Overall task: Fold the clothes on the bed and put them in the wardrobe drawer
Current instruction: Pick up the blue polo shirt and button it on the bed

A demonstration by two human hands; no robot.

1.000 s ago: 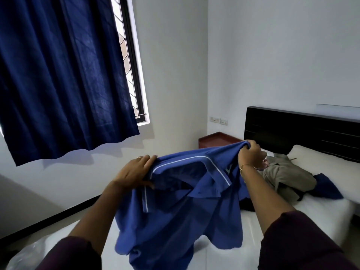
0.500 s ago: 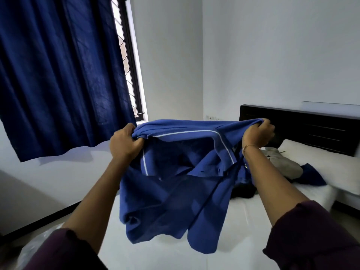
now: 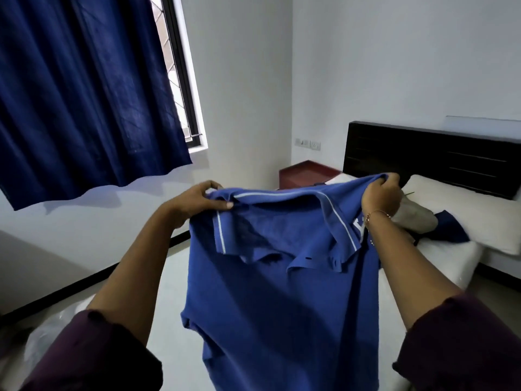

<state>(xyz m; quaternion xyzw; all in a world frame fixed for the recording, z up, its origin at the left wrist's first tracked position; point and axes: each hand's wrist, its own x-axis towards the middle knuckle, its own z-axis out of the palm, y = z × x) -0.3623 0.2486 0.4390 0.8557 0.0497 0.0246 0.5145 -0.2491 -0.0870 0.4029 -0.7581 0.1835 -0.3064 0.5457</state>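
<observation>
Left hand (image 3: 194,200) and right hand (image 3: 380,193) pinch a limp blue knit polo shirt (image 3: 276,292) by its shoulders

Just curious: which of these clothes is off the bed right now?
The blue polo shirt, held up at its shoulders by both hands. The beige garment and dark blue one lie by the pillow.

blue shirt (image 3: 276,300) hem cut off below, hiding much of bed (image 3: 439,258)

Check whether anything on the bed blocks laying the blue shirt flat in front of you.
Nothing visible does. Both hands, left and right, hold the shirt above bare mattress; the other clothes lie farther off by the pillow.
</observation>
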